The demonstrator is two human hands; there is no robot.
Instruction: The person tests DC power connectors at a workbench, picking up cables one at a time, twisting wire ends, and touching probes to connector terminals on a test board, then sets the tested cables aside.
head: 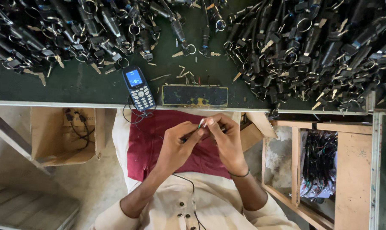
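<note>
2 hands meet over a dark red cloth below a cluttered worktop.

The left hand (176,147) and right hand (227,140) pinch thin red, white and green wire ends (202,123) between their fingers (210,122), above the dark red cloth (150,145) on the lap. On the dark green worktop (86,85) lie a blue keypad phone (138,88), a worn rectangular black-and-yellow block (194,95) and 2 heaps of black switch parts with keys (312,47). An open brown cardboard box (60,136) sits below left.
</note>
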